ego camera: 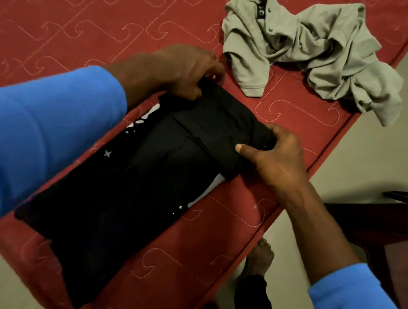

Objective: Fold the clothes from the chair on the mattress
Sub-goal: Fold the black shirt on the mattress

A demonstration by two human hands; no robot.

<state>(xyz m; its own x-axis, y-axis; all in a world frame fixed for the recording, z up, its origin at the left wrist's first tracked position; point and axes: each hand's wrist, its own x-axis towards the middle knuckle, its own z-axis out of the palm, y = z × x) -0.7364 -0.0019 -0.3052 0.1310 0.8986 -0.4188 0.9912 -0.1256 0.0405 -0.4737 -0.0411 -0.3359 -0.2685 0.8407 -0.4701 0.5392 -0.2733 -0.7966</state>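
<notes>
Your left hand and right hand curl round the two corners of the far, folded-over end of the soft black printed garment, which lies lengthwise on the red quilted mattress. It looks light and limp, so grip at the corners and move both evenly, or the middle may sag. The crumpled grey polo shirt lies far right.

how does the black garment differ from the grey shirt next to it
Look: the black garment has small white prints; the grey shirt is plain, with a buttoned collar. Shape: the black garment lies flat in a long strip; the grey shirt is crumpled. Handling: the left hand and right hand grip the black garment's end; the grey shirt is untouched. Both lie on the red mattress.
</notes>
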